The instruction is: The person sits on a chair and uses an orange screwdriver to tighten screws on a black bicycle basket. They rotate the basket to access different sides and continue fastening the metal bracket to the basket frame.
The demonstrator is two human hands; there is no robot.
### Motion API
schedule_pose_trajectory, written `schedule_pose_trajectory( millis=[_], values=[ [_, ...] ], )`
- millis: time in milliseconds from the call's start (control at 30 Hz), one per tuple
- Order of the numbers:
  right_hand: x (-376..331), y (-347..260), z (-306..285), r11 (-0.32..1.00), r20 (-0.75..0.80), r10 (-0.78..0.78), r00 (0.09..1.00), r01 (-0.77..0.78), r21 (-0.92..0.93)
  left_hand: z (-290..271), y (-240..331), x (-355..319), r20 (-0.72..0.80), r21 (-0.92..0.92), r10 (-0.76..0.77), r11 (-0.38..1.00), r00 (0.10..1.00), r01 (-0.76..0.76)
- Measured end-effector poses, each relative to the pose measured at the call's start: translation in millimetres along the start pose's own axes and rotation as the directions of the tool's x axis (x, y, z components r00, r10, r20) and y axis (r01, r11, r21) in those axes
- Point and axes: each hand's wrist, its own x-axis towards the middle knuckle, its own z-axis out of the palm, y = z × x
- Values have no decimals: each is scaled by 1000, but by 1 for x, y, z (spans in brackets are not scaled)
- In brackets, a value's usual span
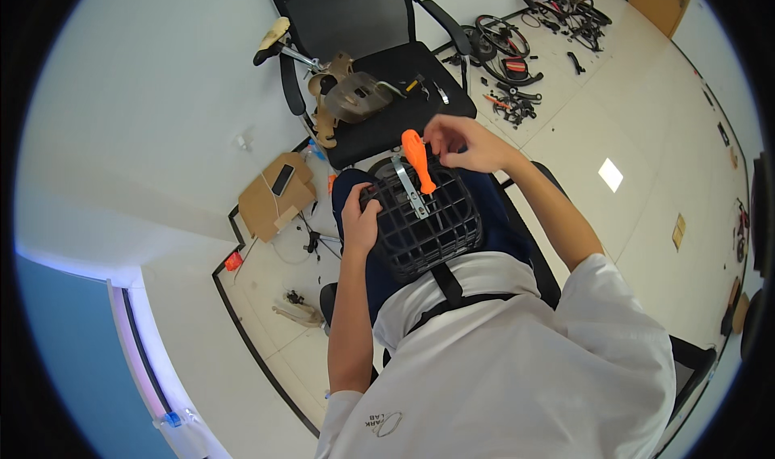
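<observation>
Head view: black lattice basket sits on the wearer's lap, between the thighs of the dark trousers, near side close to the white shirt. Left grip is clamped on the basket's left edge, fingers over the far part, thumb along the near. Right grip is at the far right edge, fingers curled inward just beside an orange handle; cannot tell whether they close on it or on the rim behind. Handle slants over the basket, next to a metal strip with holes. Beyond the far rim, a black chair stands near; its front edge limits room forward. Seat carries a grey translucent piece and small tools, with a bicycle saddle by the left armrest. Left side tighter: cardboard with a phone, then white wall. Right side widest: pale tile floor runs outward from the right forearm, bicycle parts lying well apart at upper right.
</observation>
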Motion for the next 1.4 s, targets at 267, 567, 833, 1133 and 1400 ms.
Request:
schedule_pose_trajectory(
  millis=[267,567,833,1133,1400],
  values=[
    [6,0,54,992,-259,50,965,-78,-97,-1,-4,1,-32,38,56,998,998,-55],
    [14,12,44,994,-377,-4,926,46,103,-3,10,-4,-17,33,30,999,999,-30],
    [-43,6,-96,717,-900,39,435,616,328,2,-3,6,-63,-150,81,985,995,-89],
    [-90,111,-74,800,-562,483,672,-78,595,-21,-19,-8,-43,-492,-92,869,995,59],
    [-103,-1,-33,869,-382,279,881,-63,491,-5,18,-16,269,-958,338,-4,902,288]
  ],
)
